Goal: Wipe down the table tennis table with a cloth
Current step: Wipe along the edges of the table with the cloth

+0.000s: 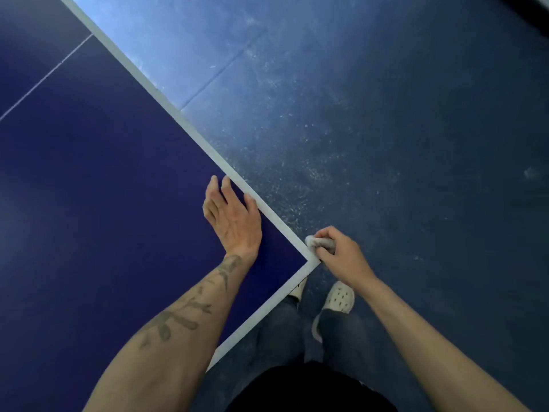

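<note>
The dark blue table tennis table (98,188) fills the left half of the view, with a white border line along its edges and a thin white centre line at upper left. My left hand (233,217) rests flat on the surface just inside the side edge, fingers spread, near the corner. My right hand (338,252) is closed around a small bunched grey cloth (319,241) and presses it against the outer side edge of the table, right by the corner (313,263).
Scuffed blue sports flooring (386,129) with pale dusty marks lies to the right of the table. My legs in dark jeans and light perforated shoes (340,297) stand on the floor right at the table corner.
</note>
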